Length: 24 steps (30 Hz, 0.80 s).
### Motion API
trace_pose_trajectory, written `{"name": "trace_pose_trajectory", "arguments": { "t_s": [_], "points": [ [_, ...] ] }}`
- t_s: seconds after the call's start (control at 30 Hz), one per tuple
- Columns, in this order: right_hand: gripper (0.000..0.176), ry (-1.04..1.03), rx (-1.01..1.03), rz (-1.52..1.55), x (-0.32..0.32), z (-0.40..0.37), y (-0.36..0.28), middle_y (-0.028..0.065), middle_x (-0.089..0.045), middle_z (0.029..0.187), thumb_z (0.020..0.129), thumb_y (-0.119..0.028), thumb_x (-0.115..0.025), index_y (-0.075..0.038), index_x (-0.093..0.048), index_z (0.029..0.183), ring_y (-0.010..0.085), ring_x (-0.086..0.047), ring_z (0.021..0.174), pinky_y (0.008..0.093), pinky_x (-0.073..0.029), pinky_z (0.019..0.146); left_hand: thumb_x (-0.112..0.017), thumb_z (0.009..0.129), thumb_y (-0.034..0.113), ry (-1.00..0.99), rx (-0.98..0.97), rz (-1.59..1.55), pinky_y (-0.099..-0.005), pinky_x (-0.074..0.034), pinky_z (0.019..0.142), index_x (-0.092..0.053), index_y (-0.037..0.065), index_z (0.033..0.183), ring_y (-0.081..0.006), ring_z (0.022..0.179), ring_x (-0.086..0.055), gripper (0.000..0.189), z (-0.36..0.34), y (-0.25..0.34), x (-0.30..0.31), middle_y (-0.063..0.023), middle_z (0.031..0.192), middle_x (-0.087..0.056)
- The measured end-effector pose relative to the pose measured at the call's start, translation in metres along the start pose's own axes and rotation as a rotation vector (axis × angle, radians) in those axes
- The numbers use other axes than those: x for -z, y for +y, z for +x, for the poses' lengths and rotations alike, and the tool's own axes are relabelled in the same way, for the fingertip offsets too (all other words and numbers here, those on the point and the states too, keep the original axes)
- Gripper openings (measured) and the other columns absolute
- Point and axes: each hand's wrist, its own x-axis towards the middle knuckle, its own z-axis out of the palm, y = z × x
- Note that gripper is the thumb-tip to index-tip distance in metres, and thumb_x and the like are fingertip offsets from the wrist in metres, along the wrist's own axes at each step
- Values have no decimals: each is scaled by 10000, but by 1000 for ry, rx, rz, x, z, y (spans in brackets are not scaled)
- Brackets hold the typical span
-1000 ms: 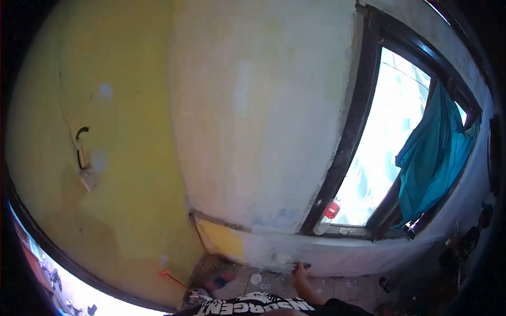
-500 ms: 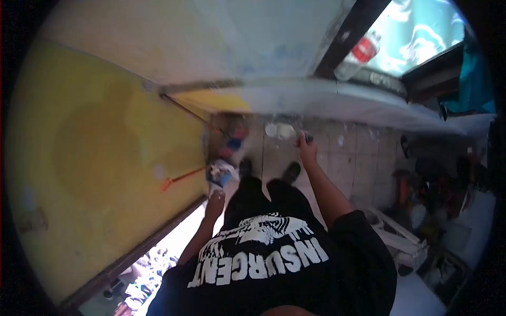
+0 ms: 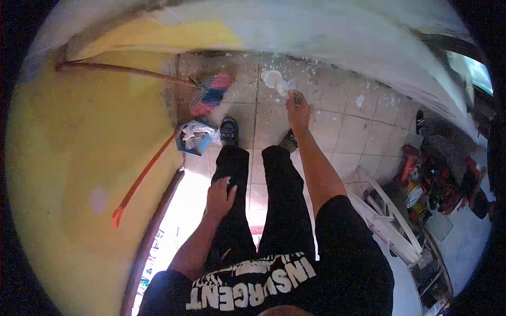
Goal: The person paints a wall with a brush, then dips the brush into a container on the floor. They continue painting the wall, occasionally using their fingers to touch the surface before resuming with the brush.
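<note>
My right hand [image 3: 298, 111] is closed around a small dark-handled tool [image 3: 298, 97]; the fingers hide most of it and I cannot make out its working end. Just beyond it, a round white object [image 3: 272, 79] and a smaller whitish piece [image 3: 285, 87] appear at floor level, against white-spotted tiles. My left hand [image 3: 220, 198] is over my left thigh, against the black trousers [image 3: 232, 168]. Its fingers are partly spread, with a whitish mark near one fingertip, and nothing is held in it.
A blue dustpan [image 3: 194, 143] with crumpled white material and an orange handle [image 3: 145, 179] leans at the yellow wall [image 3: 89, 147]. Close by is a pink-and-blue broom head [image 3: 212, 95]. At right lie a white wooden frame [image 3: 387, 216] and piled clutter [image 3: 443, 179]. A doorway is at lower left.
My view has tipped down towards the floor, and the window has mostly left it. My left hand now lies over my thigh. My right hand still holds the dark-handled tool, close to the white pieces.
</note>
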Motion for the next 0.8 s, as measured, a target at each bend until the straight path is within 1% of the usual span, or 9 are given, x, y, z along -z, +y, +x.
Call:
{"name": "trace_pose_trajectory", "arguments": {
  "t_s": [0.1, 0.17, 0.3, 0.37, 0.47, 0.5, 0.57, 0.67, 0.8],
  "points": [
    [314, 78, 121, -98, -26, 39, 53, 71, -675, 835, 986, -294, -579, -3, -628, 1095, 134, -624, 737, 314, -512, 680, -661, 871, 393, -61, -72, 66, -466, -409, 968, -529, -12, 1224, -371, 1118, -551, 553, 1, -12, -17, -211, 1186, -585],
    [281, 132, 179, -63, -43, 58, 87, 38, -639, 725, 994, -268, -572, -11, -635, 1089, 107, -630, 644, 264, -522, 589, -664, 867, 394, -66, -42, 67, -470, -398, 984, -522, -14, 1234, -366, 1130, -545, 567, -6, -19, -21, -207, 1190, -583],
    [284, 157, 195, -103, -63, 83, 120, 30, -646, 715, 986, -276, -584, -15, -642, 1083, 110, -636, 644, 271, -522, 590, -677, 856, 390, -102, 5, 71, -477, -366, 1023, -508, -11, 1263, -351, 1168, -523, 596, -4, -25, -24, -196, 1219, -570],
    [274, 146, 90, -133, -70, 92, 127, 172, -700, 925, 977, -246, -566, -12, -644, 1097, 300, -693, 806, 384, -546, 731, -679, 854, 389, -135, 27, 53, -478, -361, 1028, -505, -9, 1270, -351, 1175, -518, 601, -5, -31, -26, -195, 1232, -565],
    [309, 197, 274, -318, -77, 114, 154, 102, -687, 757, 960, -307, -608, -40, -652, 1109, 174, -684, 671, 333, -537, 607, -689, 849, 386, -113, 36, 76, -479, -362, 1025, -505, -3, 1269, -354, 1173, -519, 601, -6, -31, -23, -190, 1235, -563],
    [309, 195, 274, -316, -78, 116, 153, 102, -687, 757, 960, -307, -608, -40, -652, 1109, 174, -684, 671, 333, -537, 607, -689, 851, 379, -126, 26, 74, -478, -362, 1026, -500, -2, 1273, -355, 1172, -519, 599, -5, -29, -23, -191, 1237, -561],
    [321, 126, 314, -599, -78, 121, 147, 182, -704, 838, 956, -303, -592, -49, -646, 1146, 291, -708, 746, 390, -547, 669, -688, 852, 372, -136, 14, 74, -478, -361, 1026, -496, -1, 1277, -356, 1171, -519, 597, -1, -28, -22, -193, 1239, -559],
    [328, 75, 280, -574, -82, 130, 147, 221, -699, 922, 946, -300, -590, -56, -650, 1156, 376, -691, 837, 429, -544, 746, -682, 858, 358, -168, 8, 89, -478, -361, 1028, -502, -4, 1269, -359, 1167, -522, 576, 4, -27, -22, -202, 1234, -561],
    [326, 44, 336, -510, -83, 139, 159, 217, -700, 960, 939, -311, -597, -63, -659, 1141, 378, -688, 883, 433, -540, 785, -682, 856, 344, -162, 47, 66, -478, -357, 1035, -511, -9, 1255, -361, 1168, -522, 559, 7, -25, -21, -209, 1231, -566]
  ]
}}
